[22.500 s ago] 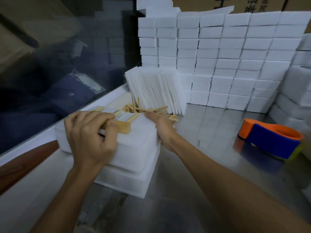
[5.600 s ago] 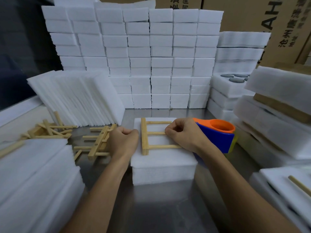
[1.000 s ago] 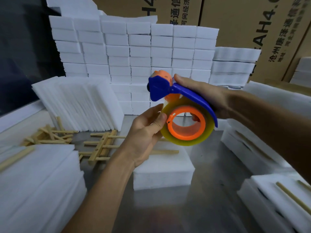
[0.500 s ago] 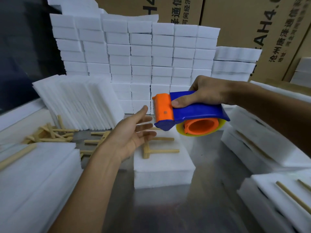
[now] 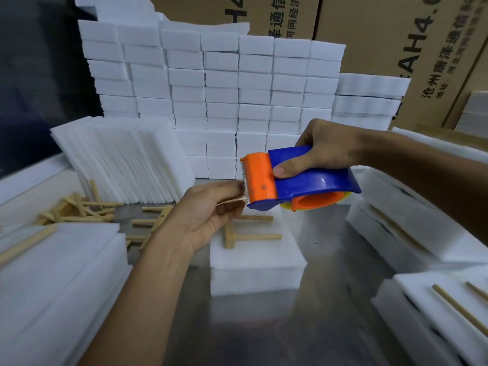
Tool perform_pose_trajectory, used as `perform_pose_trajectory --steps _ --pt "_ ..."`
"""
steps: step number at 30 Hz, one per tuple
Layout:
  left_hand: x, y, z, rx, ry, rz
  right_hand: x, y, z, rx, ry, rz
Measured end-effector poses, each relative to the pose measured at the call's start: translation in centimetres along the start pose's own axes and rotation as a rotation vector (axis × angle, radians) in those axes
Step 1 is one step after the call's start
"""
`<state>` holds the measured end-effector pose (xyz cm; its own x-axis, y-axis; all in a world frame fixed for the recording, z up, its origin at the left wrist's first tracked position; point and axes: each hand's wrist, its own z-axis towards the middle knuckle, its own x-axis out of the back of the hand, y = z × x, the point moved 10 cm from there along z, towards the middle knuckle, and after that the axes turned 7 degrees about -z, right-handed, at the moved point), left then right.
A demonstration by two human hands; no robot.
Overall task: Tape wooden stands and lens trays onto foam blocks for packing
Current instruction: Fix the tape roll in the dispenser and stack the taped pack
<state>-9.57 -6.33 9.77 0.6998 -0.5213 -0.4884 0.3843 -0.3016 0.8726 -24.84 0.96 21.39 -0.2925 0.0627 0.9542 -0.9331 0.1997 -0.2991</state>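
Right hand: we see the right hand [image 5: 326,149] raised above the table, fingers and thumb curled round the blue body of the tape dispenser [image 5: 298,180], its orange toothed end pointing left.
Left hand: the left hand [image 5: 208,215] is up at that toothed end, fingertips pinching the tape end [image 5: 237,203] just beside the blade.
Foam block: we find the foam block [image 5: 257,262] on the metal table [image 5: 303,326], below both hands and touched by neither.
Wooden stand: the wooden stand [image 5: 245,233] lies flat on top of that block, partly hidden behind the left hand.
Spare stands: we note loose wooden stands [image 5: 79,210] in a heap at the left, near leaning foam sheets [image 5: 124,165].
Backdrop: stacked foam blocks [image 5: 211,88] form a wall, with cardboard boxes [image 5: 396,35] behind.
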Motion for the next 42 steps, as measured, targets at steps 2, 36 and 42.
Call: perform_pose_trajectory --steps 2,36,42 --pt "-0.3 0.2 0.0 -0.019 -0.010 -0.001 0.1 -0.1 0.0 0.006 0.003 0.004" --pt "4.0 8.6 -3.5 -0.456 0.506 0.669 0.4 5.9 -1.1 -0.130 -0.005 -0.055" --pt "7.8 6.1 -2.5 -0.369 0.692 0.478 -1.4 4.0 2.2 -0.132 -0.091 -0.134"
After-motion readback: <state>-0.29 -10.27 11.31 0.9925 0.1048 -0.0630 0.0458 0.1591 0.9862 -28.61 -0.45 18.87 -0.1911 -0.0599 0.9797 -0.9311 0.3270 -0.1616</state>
